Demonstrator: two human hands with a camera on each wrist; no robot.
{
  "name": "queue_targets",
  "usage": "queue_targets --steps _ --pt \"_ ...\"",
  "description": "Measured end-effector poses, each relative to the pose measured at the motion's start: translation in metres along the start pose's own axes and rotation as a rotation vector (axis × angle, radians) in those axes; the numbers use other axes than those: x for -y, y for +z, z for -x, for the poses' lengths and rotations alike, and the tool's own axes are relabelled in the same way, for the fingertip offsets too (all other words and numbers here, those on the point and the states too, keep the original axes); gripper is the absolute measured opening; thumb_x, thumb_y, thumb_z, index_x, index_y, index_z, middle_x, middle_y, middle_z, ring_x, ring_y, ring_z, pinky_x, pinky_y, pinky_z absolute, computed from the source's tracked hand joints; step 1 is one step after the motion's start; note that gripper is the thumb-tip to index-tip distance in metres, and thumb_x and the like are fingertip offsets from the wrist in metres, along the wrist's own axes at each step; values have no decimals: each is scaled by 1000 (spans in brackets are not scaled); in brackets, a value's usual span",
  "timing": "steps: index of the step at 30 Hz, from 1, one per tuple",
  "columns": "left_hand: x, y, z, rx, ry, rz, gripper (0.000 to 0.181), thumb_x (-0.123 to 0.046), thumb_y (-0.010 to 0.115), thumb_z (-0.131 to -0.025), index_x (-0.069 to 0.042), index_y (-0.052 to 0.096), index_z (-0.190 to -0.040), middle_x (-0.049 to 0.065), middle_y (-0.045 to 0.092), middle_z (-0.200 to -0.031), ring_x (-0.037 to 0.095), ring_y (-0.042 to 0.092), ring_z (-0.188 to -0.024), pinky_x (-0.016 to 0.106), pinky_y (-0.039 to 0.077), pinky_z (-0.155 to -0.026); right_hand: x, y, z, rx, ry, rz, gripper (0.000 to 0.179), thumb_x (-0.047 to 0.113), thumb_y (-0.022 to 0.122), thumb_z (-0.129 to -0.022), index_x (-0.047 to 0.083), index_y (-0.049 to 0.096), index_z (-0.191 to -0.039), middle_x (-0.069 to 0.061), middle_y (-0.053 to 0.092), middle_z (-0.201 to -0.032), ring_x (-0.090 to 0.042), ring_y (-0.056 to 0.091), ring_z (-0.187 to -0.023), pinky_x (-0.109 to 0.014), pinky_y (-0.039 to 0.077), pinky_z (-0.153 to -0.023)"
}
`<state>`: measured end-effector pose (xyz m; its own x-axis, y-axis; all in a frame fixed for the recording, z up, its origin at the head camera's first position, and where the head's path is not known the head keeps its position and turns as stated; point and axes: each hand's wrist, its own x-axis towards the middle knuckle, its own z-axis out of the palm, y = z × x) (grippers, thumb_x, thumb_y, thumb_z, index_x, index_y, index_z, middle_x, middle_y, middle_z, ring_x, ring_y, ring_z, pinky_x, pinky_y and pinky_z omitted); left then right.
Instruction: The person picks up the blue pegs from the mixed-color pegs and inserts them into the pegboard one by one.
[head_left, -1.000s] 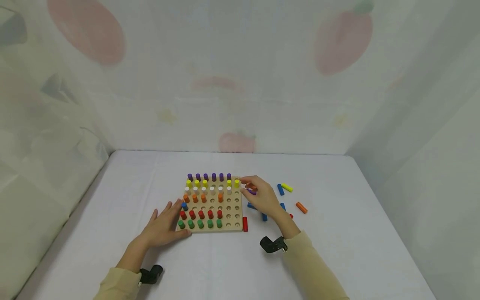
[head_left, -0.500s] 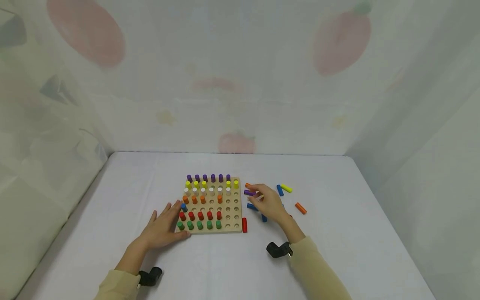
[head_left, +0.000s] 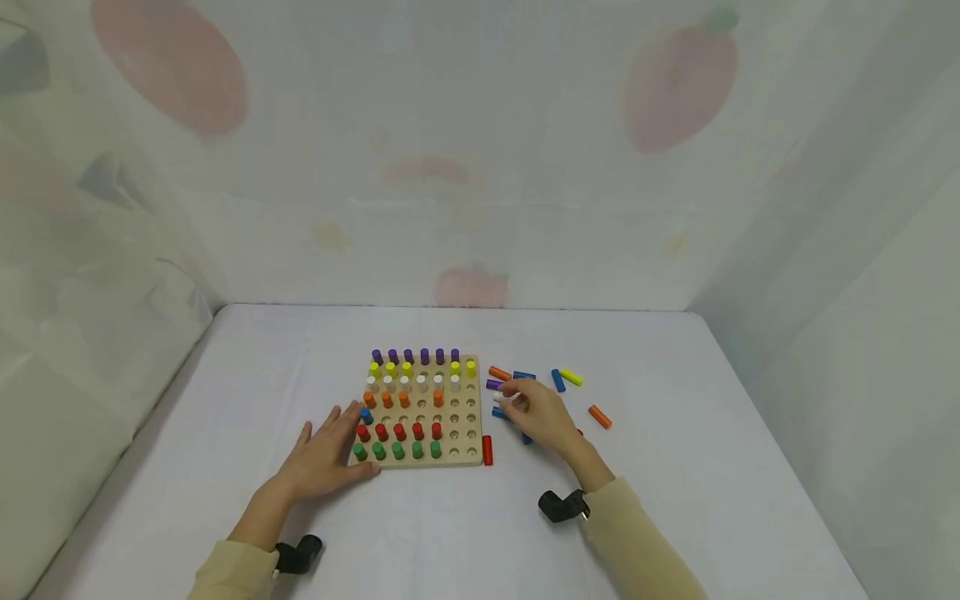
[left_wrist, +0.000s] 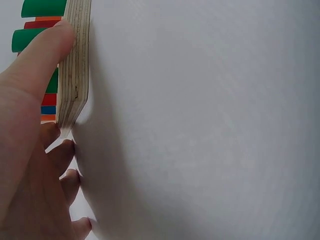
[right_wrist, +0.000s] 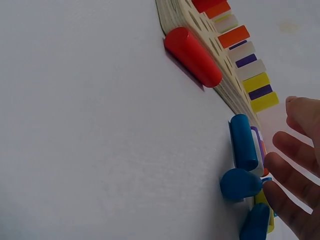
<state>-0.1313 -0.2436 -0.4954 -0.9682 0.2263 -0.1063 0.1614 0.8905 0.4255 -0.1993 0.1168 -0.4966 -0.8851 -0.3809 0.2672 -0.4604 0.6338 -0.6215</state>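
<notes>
A wooden pegboard (head_left: pixel 462 443) stands on the white table, with rows of purple, yellow, white, orange, blue, red and green pegs in its holes. My left hand (head_left: pixel 322 454) rests at its left side, fingers spread; the thumb (left_wrist: pixel 52 42) lies along the board's near edge in the left wrist view. My right hand (head_left: pixel 542 414) is over the loose pegs right of the board, its thumb and fingers apart and bent toward a white peg (head_left: pixel 498 397). Beside that peg lie a purple peg (head_left: pixel 493 385) and a blue peg (right_wrist: pixel 243 142).
A red peg (head_left: pixel 487 450) lies along the board's right edge. Farther right are an orange peg (head_left: pixel 600 417), a yellow peg (head_left: pixel 572 377) and another blue peg (head_left: pixel 558 381). A second orange peg (head_left: pixel 499 373) lies by the board's upper right.
My right hand has moved away from the board's right edge, back and down over the loose pegs, uncovering an orange and a blue peg. The left hand stays at the board.
</notes>
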Motion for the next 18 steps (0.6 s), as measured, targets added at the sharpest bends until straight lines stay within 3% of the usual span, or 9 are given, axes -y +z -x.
queue_targets --steps 9,18 --pt "0 0 0 0 -3 5 106 -64 66 -69 -9 21 -147 13 23 -152 40 16 -138 67 3 -104 -1 3 1 8 -17 60 23 20 67 -84 13 63 -106 3 65 -98 -7 60 -82 -22 52 -71" --pt "-2 -1 0 -5 -4 7 104 -60 69 -69 -8 23 -147 13 24 -151 40 16 -138 68 3 -104 3 3 0 49 21 96 21 18 68 -83 13 65 -103 4 63 -90 -6 56 -77 -22 49 -67"
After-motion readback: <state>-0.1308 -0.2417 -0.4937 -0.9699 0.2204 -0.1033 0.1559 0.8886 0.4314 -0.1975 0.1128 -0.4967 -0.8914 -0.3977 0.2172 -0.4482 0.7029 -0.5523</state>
